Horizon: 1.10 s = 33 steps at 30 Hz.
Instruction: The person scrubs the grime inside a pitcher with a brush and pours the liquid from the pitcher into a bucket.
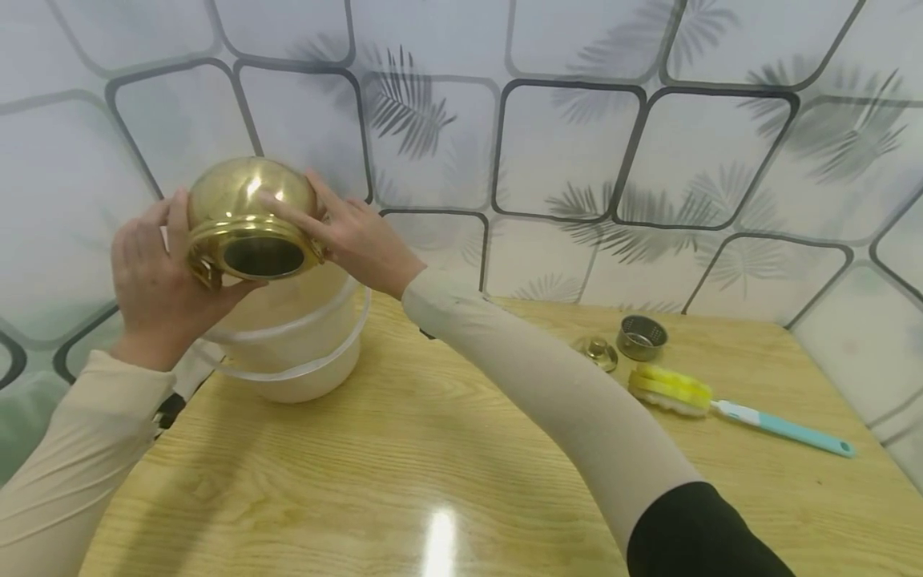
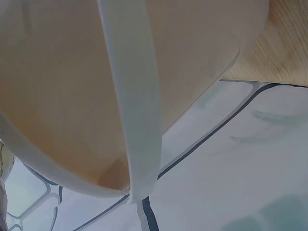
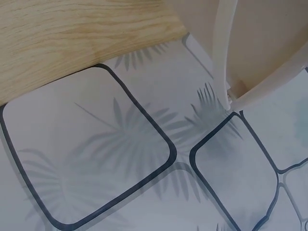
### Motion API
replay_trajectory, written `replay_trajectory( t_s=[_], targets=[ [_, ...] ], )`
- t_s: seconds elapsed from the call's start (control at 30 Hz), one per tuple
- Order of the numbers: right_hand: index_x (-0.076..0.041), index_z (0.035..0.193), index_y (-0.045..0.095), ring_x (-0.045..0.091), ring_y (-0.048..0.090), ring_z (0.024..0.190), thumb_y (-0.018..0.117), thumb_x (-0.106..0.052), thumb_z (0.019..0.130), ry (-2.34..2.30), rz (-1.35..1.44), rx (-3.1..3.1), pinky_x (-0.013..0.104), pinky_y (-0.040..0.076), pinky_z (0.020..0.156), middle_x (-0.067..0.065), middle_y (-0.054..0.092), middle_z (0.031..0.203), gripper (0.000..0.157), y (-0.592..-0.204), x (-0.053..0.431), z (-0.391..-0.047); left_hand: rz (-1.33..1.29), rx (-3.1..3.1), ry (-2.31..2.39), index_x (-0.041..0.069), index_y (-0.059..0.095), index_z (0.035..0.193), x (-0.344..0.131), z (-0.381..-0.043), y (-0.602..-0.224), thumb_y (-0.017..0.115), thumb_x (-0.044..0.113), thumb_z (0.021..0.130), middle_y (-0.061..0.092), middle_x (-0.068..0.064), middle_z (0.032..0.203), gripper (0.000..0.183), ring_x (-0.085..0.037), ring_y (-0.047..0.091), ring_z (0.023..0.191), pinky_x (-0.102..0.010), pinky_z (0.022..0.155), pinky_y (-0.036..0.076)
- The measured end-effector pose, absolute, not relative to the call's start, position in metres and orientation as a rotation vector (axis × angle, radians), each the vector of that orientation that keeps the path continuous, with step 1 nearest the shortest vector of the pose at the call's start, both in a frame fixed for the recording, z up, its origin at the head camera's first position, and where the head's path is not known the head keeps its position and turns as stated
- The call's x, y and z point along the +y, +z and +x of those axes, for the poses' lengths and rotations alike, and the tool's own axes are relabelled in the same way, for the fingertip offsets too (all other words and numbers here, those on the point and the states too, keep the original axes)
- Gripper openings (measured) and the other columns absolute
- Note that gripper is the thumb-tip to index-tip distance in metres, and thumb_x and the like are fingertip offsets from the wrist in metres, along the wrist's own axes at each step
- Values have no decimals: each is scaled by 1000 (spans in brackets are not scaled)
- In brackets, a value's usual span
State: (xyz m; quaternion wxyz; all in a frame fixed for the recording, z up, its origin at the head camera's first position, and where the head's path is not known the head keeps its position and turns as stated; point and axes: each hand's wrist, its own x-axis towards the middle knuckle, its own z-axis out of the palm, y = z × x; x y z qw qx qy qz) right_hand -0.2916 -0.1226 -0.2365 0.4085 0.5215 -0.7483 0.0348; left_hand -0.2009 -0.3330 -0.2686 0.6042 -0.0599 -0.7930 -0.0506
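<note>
Tipped with its dark round mouth facing the head camera, a shiny gold-coloured metal pot (image 1: pixel 248 188) is held up between both hands. My left hand (image 1: pixel 155 276) grips its left side, with the thumb beneath the mouth. On the opposite side, my right hand (image 1: pixel 368 244) holds the pot, its index finger lying across the body. A white bucket (image 1: pixel 310 385) stands on the table just below the pot. In the left wrist view the bucket's inside (image 2: pixel 72 96) shows behind its pale handle (image 2: pixel 137 106). The right wrist view shows neither hand nor pot.
On the wooden table (image 1: pixel 433 425), towards the right, lie a gold-coloured lid (image 1: pixel 600 353), a perforated metal strainer (image 1: pixel 642 338) and a yellow sponge brush (image 1: pixel 671 389) with a turquoise handle. A patterned wall (image 1: pixel 562 152) rises directly behind the table and bucket.
</note>
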Motion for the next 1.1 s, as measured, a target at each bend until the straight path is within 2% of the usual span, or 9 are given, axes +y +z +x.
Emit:
replay_trajectory(
  t_s=[0.3, 0.57, 0.77, 0.9, 1.1],
  targets=[
    [-32, 139, 43, 21, 59, 107, 52, -17, 93, 34, 1303, -1835, 26, 46, 91, 28, 32, 147, 49, -237, -122, -291, -120, -1830, -136, 6, 41, 134, -334, -200, -270, 42, 88, 64, 51, -26, 115, 107, -46, 47, 96, -58, 82, 37],
    [-36, 139, 42, 21, 54, 111, 35, -1, 94, -8, 1294, -1807, 26, 46, 87, 27, 28, 149, 57, -237, -121, -288, -116, -1821, -128, 6, 41, 134, -336, -200, -271, 41, 88, 65, 51, -26, 114, 108, -46, 48, 96, -58, 82, 38],
    [-35, 138, 44, 24, 51, 122, 34, -3, 96, -12, 1298, -1795, 27, 44, 92, 27, 29, 148, 54, -238, -121, -288, -111, -1819, -123, 6, 41, 133, -335, -199, -272, 40, 89, 65, 51, -25, 113, 108, -45, 48, 95, -58, 82, 37],
    [-37, 138, 44, 25, 49, 126, 27, 5, 93, -38, 1277, -1774, 28, 44, 93, 27, 31, 148, 63, -239, -120, -288, -104, -1809, -122, 6, 41, 133, -334, -199, -272, 40, 88, 66, 51, -25, 113, 106, -45, 48, 95, -58, 81, 38],
    [-38, 138, 43, 26, 45, 130, 24, 6, 92, -54, 1268, -1768, 28, 45, 94, 26, 30, 149, 66, -239, -120, -289, -92, -1781, -124, 5, 42, 131, -332, -199, -273, 40, 87, 67, 52, -24, 113, 104, -45, 49, 94, -59, 83, 39]
  ],
)
